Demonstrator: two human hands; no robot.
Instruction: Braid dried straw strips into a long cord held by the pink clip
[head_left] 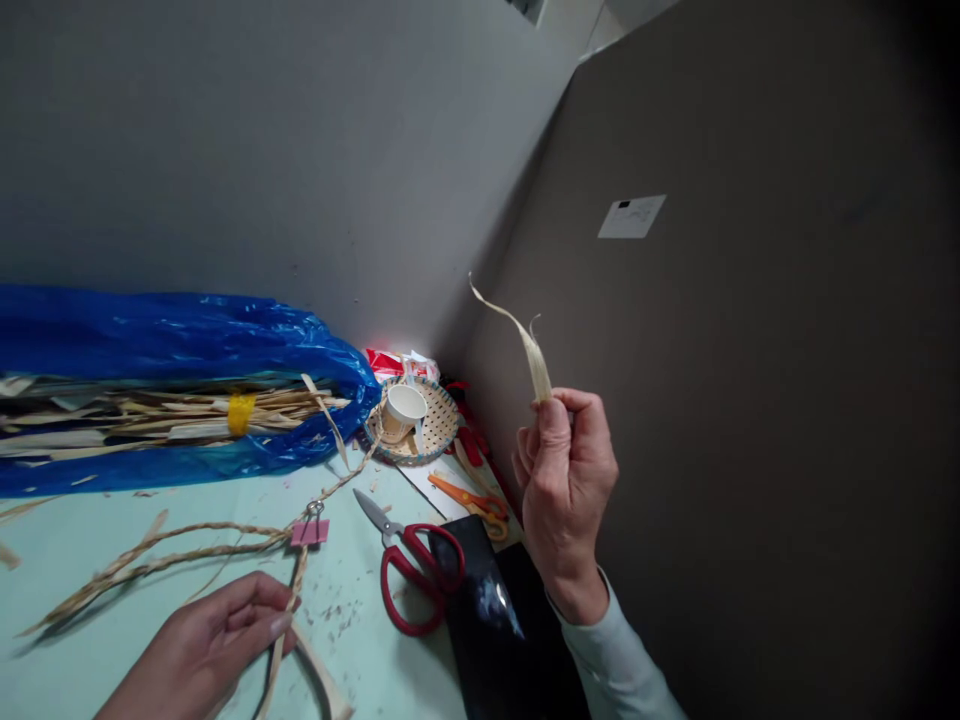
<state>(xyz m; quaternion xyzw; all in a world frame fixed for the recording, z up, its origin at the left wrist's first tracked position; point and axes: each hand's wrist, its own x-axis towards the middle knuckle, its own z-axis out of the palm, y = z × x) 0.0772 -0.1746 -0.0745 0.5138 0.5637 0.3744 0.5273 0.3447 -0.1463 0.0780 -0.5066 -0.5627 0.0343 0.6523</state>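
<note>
Near the bottom left, my left hand point(214, 640) pinches a twisted straw cord point(298, 585) between thumb and fingers, just below a pink binder clip point(310, 532). Loose flat strands point(321, 670) hang down from that grip. Braided straw lengths point(180, 545) stretch from the clip toward the left. Raised at the right, my right hand point(566, 480) is closed on the base of a pale, frayed strip of straw point(538, 370), whose thin curled tip points up and left. The strip is apart from the cord.
Red-handled scissors point(420, 570) lie beside a black glossy object point(484, 620), with orange scissors point(480, 502) behind. A round woven basket point(442, 425) holds a paper cup point(405, 405). Blue plastic point(187, 330) wraps a straw bundle point(157, 415) at left. Grey panels rise behind and right.
</note>
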